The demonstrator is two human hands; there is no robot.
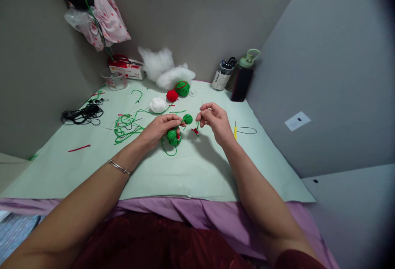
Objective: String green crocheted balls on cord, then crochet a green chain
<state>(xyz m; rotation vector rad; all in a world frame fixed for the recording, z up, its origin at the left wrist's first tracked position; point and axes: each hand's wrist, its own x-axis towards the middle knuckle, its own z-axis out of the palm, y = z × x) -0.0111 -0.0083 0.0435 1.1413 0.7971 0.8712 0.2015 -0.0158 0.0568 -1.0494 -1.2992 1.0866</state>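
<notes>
One clear cup [115, 83], contents unclear; one printed carton [127, 71], red scissors [120, 58] on top; three balls: white yarn [158, 105], red yarn [172, 96], green yarn [183, 90]; left hand [161, 129] pinching green crochet work [172, 137] over table [148, 178], one round knob [188, 119] protruding; right hand [216, 122] pinching a green strand [198, 124], one red-and-green piece [195, 131] below; one labelled jar [220, 80] holding pens [223, 62]; one green-lidded bottle [246, 61]

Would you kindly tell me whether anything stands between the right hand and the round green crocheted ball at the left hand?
Nothing visible does: an open gap separates the right hand from the round green crocheted ball. The small red-and-green yarn piece shows below that gap, not across it.
</notes>
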